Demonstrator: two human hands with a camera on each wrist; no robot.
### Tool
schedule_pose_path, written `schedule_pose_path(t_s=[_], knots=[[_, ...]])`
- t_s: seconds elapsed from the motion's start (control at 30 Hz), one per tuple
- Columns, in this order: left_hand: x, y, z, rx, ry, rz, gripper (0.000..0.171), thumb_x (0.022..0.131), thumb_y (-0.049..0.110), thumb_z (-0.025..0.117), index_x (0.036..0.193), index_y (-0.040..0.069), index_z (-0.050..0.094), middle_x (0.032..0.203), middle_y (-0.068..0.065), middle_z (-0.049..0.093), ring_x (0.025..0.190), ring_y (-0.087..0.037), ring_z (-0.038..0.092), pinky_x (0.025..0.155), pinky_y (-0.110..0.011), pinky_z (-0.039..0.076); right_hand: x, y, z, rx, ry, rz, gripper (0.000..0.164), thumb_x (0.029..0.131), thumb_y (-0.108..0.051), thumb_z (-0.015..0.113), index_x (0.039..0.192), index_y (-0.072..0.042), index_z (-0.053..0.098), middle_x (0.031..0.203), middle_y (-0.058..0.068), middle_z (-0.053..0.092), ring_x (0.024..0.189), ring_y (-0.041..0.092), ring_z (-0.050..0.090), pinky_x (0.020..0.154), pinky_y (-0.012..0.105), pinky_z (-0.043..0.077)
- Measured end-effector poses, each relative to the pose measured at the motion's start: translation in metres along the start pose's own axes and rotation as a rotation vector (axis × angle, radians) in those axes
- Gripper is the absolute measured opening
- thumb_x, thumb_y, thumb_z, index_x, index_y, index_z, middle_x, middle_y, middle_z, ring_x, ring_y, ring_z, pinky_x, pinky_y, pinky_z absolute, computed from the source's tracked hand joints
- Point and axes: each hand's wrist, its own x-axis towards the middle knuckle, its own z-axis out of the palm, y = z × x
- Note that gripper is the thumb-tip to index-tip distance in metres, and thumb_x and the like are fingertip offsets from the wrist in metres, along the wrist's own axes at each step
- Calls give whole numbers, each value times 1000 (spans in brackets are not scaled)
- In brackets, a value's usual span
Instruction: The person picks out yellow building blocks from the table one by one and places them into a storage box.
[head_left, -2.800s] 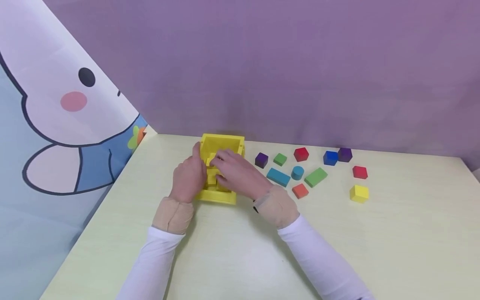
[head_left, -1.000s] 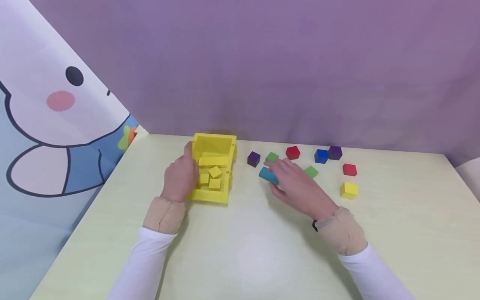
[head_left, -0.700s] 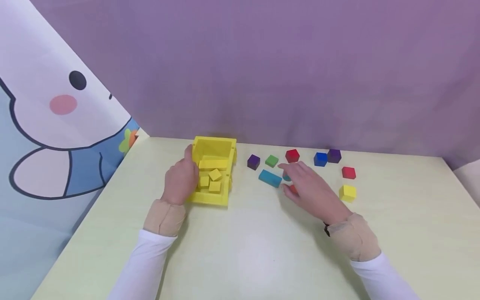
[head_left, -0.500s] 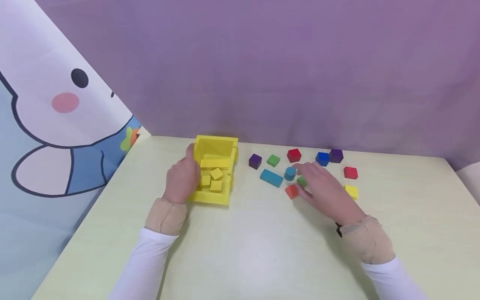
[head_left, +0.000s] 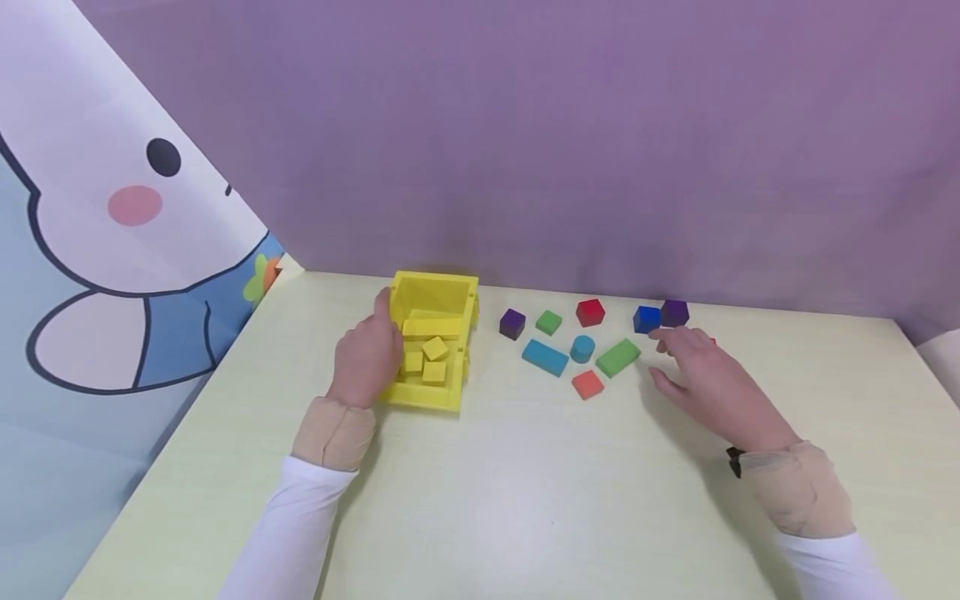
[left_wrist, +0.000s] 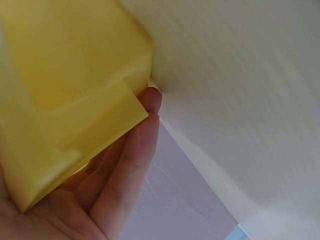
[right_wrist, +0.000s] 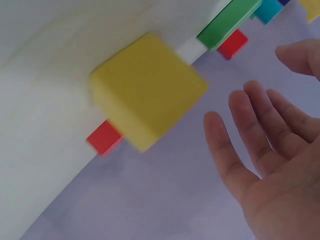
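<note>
My left hand (head_left: 365,358) grips the left side of a yellow bin (head_left: 423,398), its fingers curled beneath a ledge of the bin in the left wrist view. Inside lie a long yellow block (head_left: 432,327) and several small yellow cubes (head_left: 434,373). Off to the right, my right hand (head_left: 720,387) hovers with fingers apart and nothing in them. Close by it in the right wrist view is a yellow cube (right_wrist: 150,90), which the hand covers in the head view. A red block (right_wrist: 105,137) shows behind that cube.
Between bin and right hand lie a blue rectangular block (head_left: 545,357), a blue cylinder (head_left: 582,349), a long green block (head_left: 618,358) and an orange-red block (head_left: 588,385). Further back are a purple cube (head_left: 512,324), a small green block (head_left: 549,322), a red block (head_left: 590,313) and a blue cube (head_left: 647,320).
My right hand has come out of the bin and travelled right, over the blue, orange-red and green blocks, to the yellow cube. Those blocks stay on the table. The left hand keeps its grip.
</note>
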Motion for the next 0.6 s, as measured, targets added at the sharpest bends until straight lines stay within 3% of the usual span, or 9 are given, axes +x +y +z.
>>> schedule_pose_path(t_s=[0.23,0.43,0.6], knots=[[-2,-1,0,0,9,6,52,91,18,36,140,5,24,62,-11,50,47,-27,46,44,-42,39,-6,11,-5,43,-102,92,50,83,-35,63,121,-6,48,106,10,54,94,25,55,77,43,46],[-1,-1,2,0,24,10,52,91,17,36,140,5,25,61,-11,49,46,-27,46,43,-42,39,-11,22,-9,27,-187,154,60,79,-48,64,118,-5,53,103,9,57,94,24,55,79,44,46],[-1,0,2,-4,39,12,51,91,16,36,139,5,26,62,-12,50,47,-29,47,43,-43,39,-15,32,-16,51,-295,190,63,75,-48,68,116,-3,52,102,9,59,93,27,56,80,46,45]])
